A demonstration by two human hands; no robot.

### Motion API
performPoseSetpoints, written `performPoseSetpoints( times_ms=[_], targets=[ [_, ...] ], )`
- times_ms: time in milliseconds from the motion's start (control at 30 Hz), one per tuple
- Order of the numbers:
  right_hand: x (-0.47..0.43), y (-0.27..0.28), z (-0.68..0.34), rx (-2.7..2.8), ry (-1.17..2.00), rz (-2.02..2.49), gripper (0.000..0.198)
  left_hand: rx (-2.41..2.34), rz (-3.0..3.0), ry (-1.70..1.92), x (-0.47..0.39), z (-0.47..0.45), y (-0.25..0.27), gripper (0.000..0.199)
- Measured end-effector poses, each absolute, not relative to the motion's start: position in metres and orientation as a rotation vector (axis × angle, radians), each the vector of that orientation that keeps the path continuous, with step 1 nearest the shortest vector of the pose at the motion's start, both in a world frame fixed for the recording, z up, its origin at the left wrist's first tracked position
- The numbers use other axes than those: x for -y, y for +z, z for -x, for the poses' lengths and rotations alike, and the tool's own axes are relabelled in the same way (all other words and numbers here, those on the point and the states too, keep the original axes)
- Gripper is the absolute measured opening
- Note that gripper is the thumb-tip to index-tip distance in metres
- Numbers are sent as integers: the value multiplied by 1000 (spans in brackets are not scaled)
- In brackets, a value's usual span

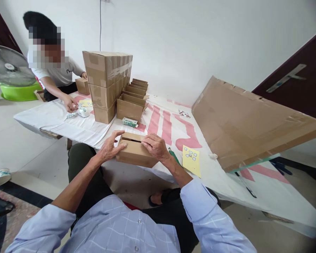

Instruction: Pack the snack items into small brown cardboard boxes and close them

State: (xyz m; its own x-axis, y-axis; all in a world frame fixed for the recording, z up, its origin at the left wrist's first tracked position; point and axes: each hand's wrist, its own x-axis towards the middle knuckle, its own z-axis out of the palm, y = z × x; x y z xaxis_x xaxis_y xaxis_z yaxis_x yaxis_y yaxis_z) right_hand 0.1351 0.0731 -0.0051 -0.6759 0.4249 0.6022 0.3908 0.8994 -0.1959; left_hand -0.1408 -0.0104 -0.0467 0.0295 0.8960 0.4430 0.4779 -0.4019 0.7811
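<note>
In front of me a small cardboard box (137, 156) rests at the table's near edge. Its top flaps almost meet, with a dark narrow gap between them. My left hand (111, 146) grips the box's left end, thumb on top and fingers along the far side. At the right end my right hand (156, 146) has its fingers bent together on the flap edge beside the gap. A small green-and-white carton (130, 122) lies just beyond the box. Right of my right hand are a green tool-like object (174, 156), partly hidden by my forearm, and a yellow sheet with stickers (191, 160).
Stacked taped cartons (102, 88) stand at the back left, beside a row of open boxes (130, 107). A large cardboard sheet (252, 123) leans on the right. At far left a co-worker's hand (70, 103) reaches toward a white tape dispenser (83, 112).
</note>
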Motion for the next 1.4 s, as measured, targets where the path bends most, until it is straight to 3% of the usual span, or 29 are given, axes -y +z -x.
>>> performPoseSetpoints(
  times_ms=[67, 233, 433, 667, 900, 1167, 1333, 1400],
  targets=[
    [-72, -4, -134, 2341, 206, 582, 32, -1398, -1949, 1321, 11, 139, -46, 71],
    [-70, 0, -130, 2142, 484, 674, 33, -1438, -2117, 1220, 13, 132, -47, 46],
    [-77, 16, -151, 1702, 716, 848, 29, -1386, -2136, 1229, 22, 132, -55, 47],
    [-62, 32, -203, 1518, 444, 867, 32, -1365, -2161, 1255, 33, 135, -63, 48],
    [-30, -7, -217, 1582, 350, 942, 28, -1342, -2169, 1341, 32, 136, -69, 44],
    [-23, -61, -197, 1249, 908, 1000, 49, -1354, -2020, 1360, 14, 143, -62, 48],
    [-17, -70, -192, 1126, 1043, 934, 55, -1366, -1714, 1436, 13, 146, -65, 62],
    [-14, -71, -193, 1104, 1070, 916, 55, -1337, -1647, 1452, 14, 147, -64, 59]
  ],
)
